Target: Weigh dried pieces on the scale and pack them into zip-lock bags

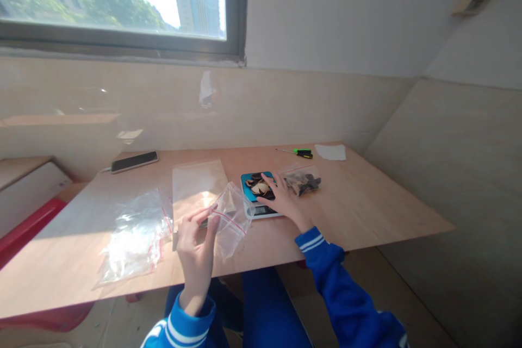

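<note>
My left hand (196,247) pinches the edge of a clear zip bag (232,227) with a red seal line, which hangs over the table's near side. Spread over a small blue and white kitchen scale (247,191) are the fingers of my right hand (281,199). They reach around the dark and pale dried slices (259,188) heaped on its platform; whether they touch the slices is hard to tell. Just right of the scale, partly behind my right hand, lies a clear zip bag of similar dried pieces (304,184).
A stack of clear zip bags (136,234) lies on the wooden table (367,212) at left. Behind my left hand is a flat, pale brown sheet or packet (196,182). Along the back are a phone (134,162), a screwdriver (299,152) and white paper (331,152).
</note>
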Demonstrator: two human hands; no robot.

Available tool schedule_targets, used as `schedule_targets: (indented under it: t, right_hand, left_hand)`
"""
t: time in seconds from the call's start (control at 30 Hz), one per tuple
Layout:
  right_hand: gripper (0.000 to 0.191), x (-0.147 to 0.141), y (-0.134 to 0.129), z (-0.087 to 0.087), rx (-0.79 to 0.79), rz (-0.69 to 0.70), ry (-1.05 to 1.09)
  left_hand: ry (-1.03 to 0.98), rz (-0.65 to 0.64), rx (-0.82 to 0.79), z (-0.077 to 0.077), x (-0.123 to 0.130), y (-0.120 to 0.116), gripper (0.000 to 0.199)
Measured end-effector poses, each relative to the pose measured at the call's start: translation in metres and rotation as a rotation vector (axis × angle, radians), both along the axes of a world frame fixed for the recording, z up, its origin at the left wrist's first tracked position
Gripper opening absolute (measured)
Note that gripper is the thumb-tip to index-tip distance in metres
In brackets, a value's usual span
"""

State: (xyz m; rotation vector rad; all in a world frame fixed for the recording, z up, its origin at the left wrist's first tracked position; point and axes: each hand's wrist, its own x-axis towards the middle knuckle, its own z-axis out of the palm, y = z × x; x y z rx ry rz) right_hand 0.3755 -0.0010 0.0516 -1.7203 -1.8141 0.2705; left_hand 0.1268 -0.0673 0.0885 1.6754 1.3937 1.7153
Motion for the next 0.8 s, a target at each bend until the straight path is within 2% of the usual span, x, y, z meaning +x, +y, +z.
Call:
schedule_targets:
  t: [0.07,0.13,0.27,0.43,0.67,0.8]
  right_hand:
    - [0.073,0.007,0.014,-0.010,-0.081,0.042,-0.047]
    - [0.067,0.011,0.021,-0.017,-0.082,0.069,-0.058]
    - [0.047,0.015,0.022,-0.026,0.051,0.090,-0.011]
    - [0.037,0.016,0.022,-0.029,0.148,0.098,0.055]
    - [0.028,0.012,0.026,-0.018,0.259,0.009,0.160]
    - [0.037,0.006,0.021,0.005,0.261,-0.072,0.404]
  left_hand:
    - [-0.031,-0.018,0.004,0.002,0.002,-0.002,0.022]
    - [-0.087,-0.039,-0.041,0.002,0.004,-0.002,0.022]
    - [-0.138,-0.045,-0.124,-0.003,0.008,-0.002,0.023]
    - [-0.123,-0.026,-0.208,-0.010,0.015,-0.004,0.032]
    - [-0.178,-0.051,-0.279,-0.011,0.021,-0.006,0.037]
    - [-0.169,-0.074,-0.279,-0.014,0.022,-0.002,0.035]
